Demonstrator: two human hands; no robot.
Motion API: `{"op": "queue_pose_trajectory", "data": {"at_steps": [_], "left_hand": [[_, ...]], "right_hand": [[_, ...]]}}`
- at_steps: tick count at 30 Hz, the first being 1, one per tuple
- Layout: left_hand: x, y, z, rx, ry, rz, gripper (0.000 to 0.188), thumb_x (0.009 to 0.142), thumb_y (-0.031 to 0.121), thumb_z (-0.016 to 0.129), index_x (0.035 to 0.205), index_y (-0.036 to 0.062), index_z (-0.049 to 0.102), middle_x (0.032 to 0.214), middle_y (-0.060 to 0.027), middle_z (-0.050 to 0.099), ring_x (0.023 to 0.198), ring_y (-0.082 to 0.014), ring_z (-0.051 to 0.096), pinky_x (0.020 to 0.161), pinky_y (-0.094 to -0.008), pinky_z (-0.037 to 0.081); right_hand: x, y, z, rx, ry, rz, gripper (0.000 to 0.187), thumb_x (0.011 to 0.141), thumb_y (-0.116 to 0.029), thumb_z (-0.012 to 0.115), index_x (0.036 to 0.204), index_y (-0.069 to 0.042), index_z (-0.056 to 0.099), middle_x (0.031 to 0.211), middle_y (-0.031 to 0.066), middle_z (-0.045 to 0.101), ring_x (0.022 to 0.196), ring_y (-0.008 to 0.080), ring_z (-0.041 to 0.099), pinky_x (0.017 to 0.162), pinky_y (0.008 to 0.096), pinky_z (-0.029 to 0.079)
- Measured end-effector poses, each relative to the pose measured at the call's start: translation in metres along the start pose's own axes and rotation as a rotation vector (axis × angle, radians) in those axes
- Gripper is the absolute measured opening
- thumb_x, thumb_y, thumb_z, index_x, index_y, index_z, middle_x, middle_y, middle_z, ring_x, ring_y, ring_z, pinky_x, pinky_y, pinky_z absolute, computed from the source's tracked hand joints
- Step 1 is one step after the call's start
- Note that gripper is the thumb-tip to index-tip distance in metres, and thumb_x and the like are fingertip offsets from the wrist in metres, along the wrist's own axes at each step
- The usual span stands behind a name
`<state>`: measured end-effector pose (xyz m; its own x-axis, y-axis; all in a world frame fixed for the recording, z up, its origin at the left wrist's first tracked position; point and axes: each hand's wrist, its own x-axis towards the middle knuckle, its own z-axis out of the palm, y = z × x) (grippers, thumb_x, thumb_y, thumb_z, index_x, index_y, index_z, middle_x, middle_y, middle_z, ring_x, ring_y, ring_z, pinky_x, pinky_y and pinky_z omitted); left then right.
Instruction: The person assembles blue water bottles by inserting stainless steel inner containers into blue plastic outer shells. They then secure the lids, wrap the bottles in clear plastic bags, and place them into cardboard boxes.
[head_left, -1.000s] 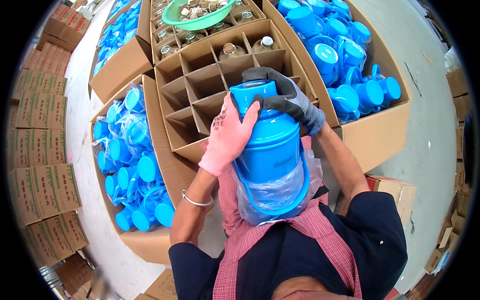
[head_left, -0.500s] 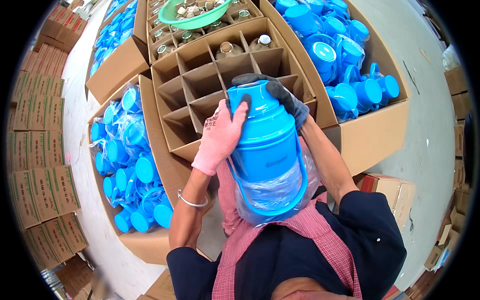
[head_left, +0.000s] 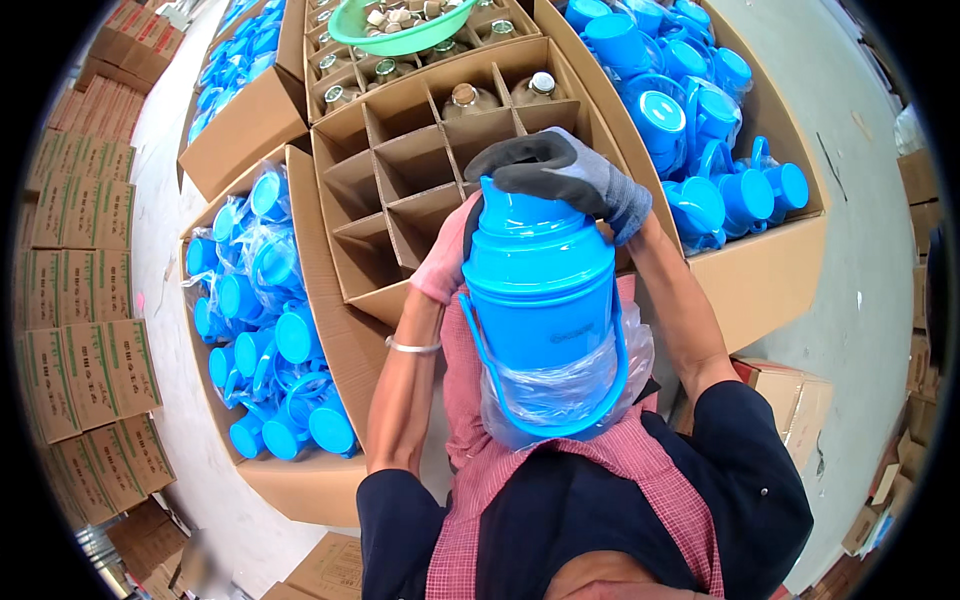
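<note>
Fingers (head_left: 540, 165) of the gloved right hand (head_left: 570, 175) close over the cap of a blue flask (head_left: 540, 300), held upright against the lap. Left hand (head_left: 445, 260) braces its far side. Best grip firmly, keeping it level, near the divided box (head_left: 400, 160).

A bright blue plastic flask (head_left: 540, 290) stands upright against the lap, clear wrap around its lower half.

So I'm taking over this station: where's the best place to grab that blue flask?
Probably the blue flask by its smooth round body, from both sides, as the left hand does; the right hand caps the top. The thin handle hangs loose.
</note>
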<state>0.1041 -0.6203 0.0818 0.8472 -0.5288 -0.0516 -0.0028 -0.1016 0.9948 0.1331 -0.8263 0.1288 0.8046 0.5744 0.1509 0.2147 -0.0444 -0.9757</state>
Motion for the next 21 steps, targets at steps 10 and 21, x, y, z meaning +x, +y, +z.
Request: {"op": "queue_pose_trajectory", "data": {"at_steps": [10, 21], "left_hand": [[-0.031, 0.028, 0.019, -0.250, 0.115, 0.028, 0.048, 0.103, 0.031, 0.040, 0.141, 0.0013, 0.037, 0.129, -0.0069, 0.057, 0.116, -0.0148, 0.053, 0.099, -0.0293, 0.042], [-0.114, 0.076, 0.056, 0.142, -0.035, 0.090, 0.055, 0.091, 0.036, 0.057, 0.129, -0.0028, 0.048, 0.113, -0.0145, 0.060, 0.103, -0.0235, 0.058, 0.089, -0.0333, 0.046]], "right_hand": [[-0.017, -0.036, 0.013, 0.301, 0.036, 0.012, 0.041, 0.083, -0.026, 0.068, 0.112, 0.002, 0.066, 0.114, 0.0123, 0.066, 0.103, 0.0171, 0.060, 0.094, 0.0296, 0.045], [-0.092, -0.112, -0.021, -0.528, 0.343, 0.184, 0.047, 0.088, -0.041, 0.062, 0.113, -0.002, 0.066, 0.091, 0.0091, 0.067, 0.084, 0.0169, 0.063, 0.078, 0.0317, 0.050]]}}
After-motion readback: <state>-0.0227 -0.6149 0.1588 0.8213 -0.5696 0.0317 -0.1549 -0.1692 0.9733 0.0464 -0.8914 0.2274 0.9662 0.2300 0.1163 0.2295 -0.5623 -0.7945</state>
